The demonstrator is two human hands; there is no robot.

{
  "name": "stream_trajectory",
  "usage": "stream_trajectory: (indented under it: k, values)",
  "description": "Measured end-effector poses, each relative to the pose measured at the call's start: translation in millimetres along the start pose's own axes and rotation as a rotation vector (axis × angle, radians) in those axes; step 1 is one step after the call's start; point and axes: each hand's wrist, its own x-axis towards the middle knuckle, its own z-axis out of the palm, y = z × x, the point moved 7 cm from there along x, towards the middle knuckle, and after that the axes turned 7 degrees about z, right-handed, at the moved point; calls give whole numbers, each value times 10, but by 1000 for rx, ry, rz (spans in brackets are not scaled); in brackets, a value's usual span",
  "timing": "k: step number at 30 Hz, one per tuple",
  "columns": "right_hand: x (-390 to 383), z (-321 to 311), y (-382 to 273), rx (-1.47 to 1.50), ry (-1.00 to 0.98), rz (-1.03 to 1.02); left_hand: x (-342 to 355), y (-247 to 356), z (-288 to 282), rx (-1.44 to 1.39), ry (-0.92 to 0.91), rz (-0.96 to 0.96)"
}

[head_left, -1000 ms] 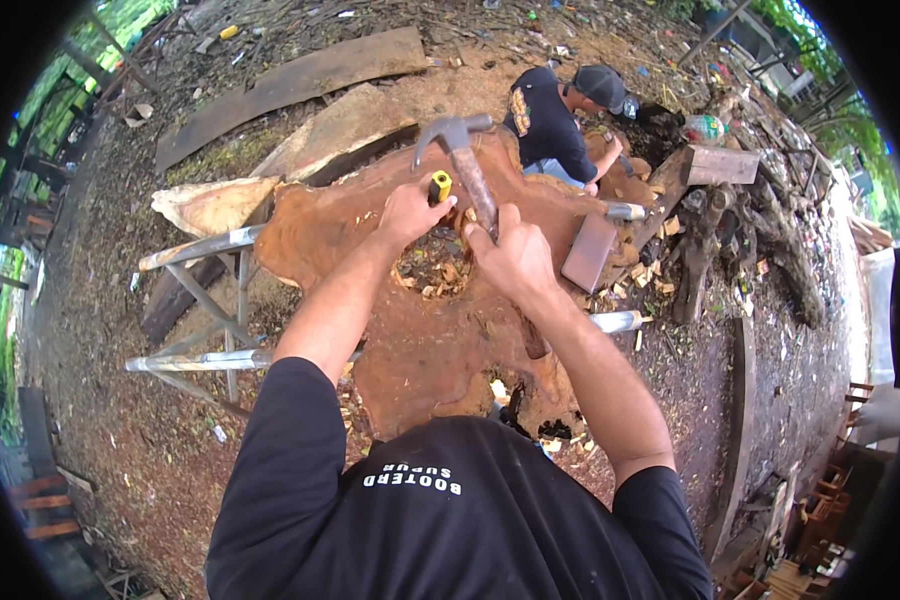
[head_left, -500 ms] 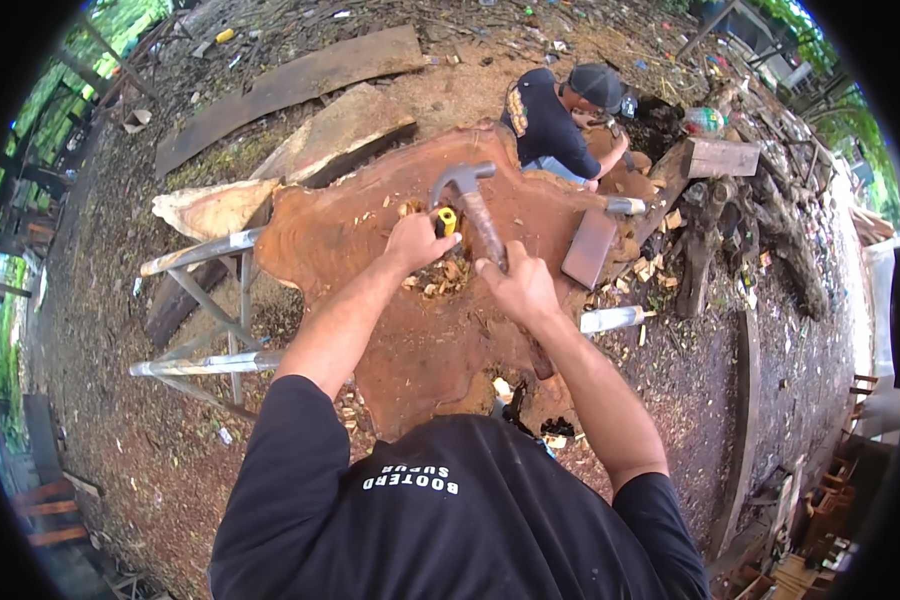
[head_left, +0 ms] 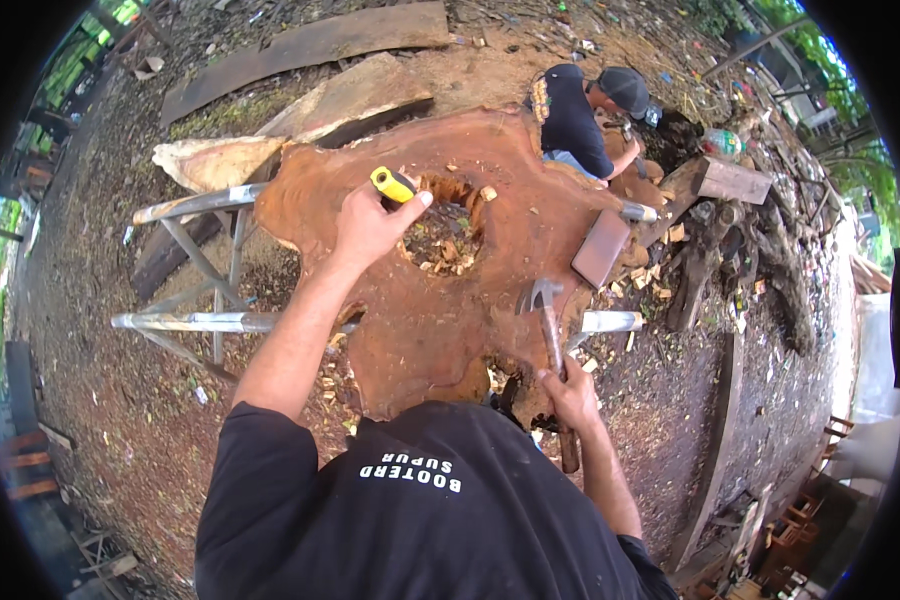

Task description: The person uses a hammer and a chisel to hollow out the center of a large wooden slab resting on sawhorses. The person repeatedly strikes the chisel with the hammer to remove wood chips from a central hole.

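A wide reddish-brown wood slab (head_left: pixel 420 335) lies in front of me, with a ragged hole (head_left: pixel 442 235) cut into it and loose chips inside. My left hand (head_left: pixel 366 228) is closed round the yellow and black handle of a chisel (head_left: pixel 394 185), just left of the hole; its blade is hidden from view. Low over the slab's right near side, a claw hammer (head_left: pixel 554 340) has its head pointing away from me. My right hand (head_left: pixel 573 398) grips its wooden handle partway down. The hammer is apart from the chisel.
Metal trestle legs (head_left: pixel 205 321) support the slab at left. A brown rectangular case (head_left: pixel 601 247) rests on its right side. Beyond the slab's far right edge a co-worker (head_left: pixel 575 120) in a dark cap bends over wood. Planks (head_left: pixel 310 55) and roots (head_left: pixel 710 245) lie around.
The hammer has come down and right, toward me, away from the chisel. My left hand has shifted left and away with the chisel, and the hole now shows.
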Motion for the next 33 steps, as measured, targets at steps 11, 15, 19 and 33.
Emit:
stream_trajectory:
  k: [11, 15, 19, 33]
  values:
    - [124, 195, 151, -403, 178, -110, -534, 72, 119, -88, -13, -15]
    - [162, 191, 82, -396, 165, -80, -651, -56, 130, -118, -15, -98]
    - [210, 183, 125, -417, 156, -57, -632, -89, 235, -335, 33, -48]
    - [161, 173, 99, -373, 284, -149, -169, 416, 467, -114, -340, 285]
